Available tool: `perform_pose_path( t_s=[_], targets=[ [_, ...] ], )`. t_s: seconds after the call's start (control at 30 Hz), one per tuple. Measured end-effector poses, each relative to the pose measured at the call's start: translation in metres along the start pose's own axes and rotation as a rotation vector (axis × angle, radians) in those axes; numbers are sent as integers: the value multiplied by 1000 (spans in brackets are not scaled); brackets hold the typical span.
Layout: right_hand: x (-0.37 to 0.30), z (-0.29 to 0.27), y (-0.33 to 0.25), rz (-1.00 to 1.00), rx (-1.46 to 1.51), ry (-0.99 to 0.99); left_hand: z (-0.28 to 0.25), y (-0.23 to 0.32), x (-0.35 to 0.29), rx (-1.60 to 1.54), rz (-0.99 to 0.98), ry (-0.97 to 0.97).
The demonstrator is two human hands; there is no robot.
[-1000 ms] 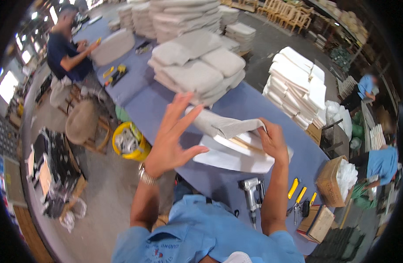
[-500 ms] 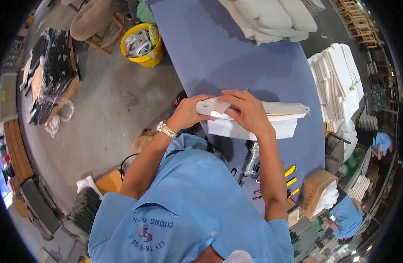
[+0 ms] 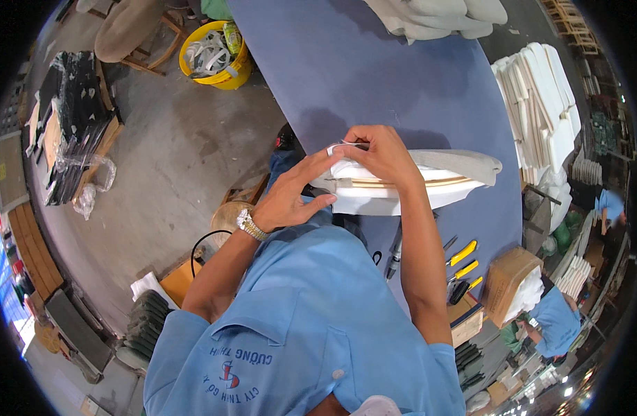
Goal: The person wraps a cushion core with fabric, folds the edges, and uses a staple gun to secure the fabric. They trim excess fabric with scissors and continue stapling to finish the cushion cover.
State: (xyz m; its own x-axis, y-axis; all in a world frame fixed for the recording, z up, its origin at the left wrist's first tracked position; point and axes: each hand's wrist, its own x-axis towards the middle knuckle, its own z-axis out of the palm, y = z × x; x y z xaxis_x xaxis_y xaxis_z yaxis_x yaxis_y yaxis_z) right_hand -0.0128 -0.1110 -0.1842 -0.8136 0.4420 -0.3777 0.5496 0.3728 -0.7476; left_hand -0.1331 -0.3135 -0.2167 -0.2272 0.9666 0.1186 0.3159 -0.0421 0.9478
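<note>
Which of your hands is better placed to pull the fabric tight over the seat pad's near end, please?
Probably the right hand: it already pinches the white fabric on the seat pad, while the left hand steadies its end.

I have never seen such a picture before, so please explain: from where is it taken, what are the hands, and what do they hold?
The view comes from a wide camera on a person's head, looking down, so edges bend. No machine is here: the left hand and right hand are the person's own. Both grip one end of a white padded seat cushion with a wooden edge, resting on a blue-grey table. Yellow-handled tools lie near the right forearm. A yellow bucket stands on the floor.
</note>
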Motion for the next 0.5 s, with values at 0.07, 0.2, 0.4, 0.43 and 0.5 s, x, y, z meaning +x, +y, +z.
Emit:
perform_pose_path(
  t_s=[0.07, 0.2, 0.4, 0.43, 0.5],
  targets=[
    [-4, -1, -10, 34, -28, 40, -3, -3, 1, 41, 28, -69],
    [-22, 2, -15, -452, -269, 539, -7, 3, 6, -39, -60, -124],
    [-88, 17, -33, -23, -288, 487, -5, -1, 3, -54, -108, -89],
    [-89, 25, -31, 31, -322, 423, -5, -4, 1, -52, -109, -92],
    [-87, 35, -38, 64, -331, 419, -5, -9, 3, -50, -80, -92]
  ],
)
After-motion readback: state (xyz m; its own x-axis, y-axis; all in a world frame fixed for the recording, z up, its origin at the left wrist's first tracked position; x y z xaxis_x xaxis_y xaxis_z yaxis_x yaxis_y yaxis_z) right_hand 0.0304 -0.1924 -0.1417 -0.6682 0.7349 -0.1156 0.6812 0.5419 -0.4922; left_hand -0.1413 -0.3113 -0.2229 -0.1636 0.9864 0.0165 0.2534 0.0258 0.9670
